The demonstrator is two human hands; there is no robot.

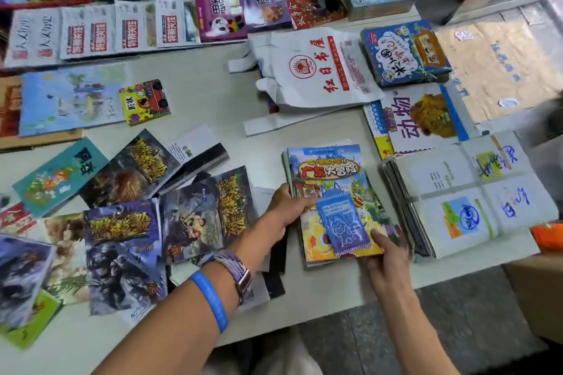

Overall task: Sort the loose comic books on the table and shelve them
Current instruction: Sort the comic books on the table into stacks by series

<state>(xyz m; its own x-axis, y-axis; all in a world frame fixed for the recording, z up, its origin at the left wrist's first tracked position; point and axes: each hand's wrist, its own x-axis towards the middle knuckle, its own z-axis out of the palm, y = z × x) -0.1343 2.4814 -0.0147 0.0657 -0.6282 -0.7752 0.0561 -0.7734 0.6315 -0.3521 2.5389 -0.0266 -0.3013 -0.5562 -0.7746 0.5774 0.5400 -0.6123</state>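
Sorting is under way and, by the look of the table (213, 94), far from complete; no shelving is visible, and no shelf can be identified in this view. One small stack of comics (333, 201) has been gathered, topped by a bright yellow-and-blue cover with a blue sachet (342, 224) lying on it. The left hand (291, 204) grips the stack's left edge, thumb curled over the top cover. The right hand (385, 248) holds its near right corner, thumb on top and fingers apparently beneath. Judged from this posture, the stack is being squared or lifted. Left of the stack, a spread of dark-covered comics (128, 222) lies loose and overlapping, still unsorted; a teal comic (59, 175) sits at the far left edge of that spread. Just right of the stack rests a strapped bundle of white booklets (463, 195). Beyond the stack lies a flat white plastic bag (313, 70) printed in red; something dark shows under its edge, but whether the bag holds anything cannot be determined. No other open container is discernible.
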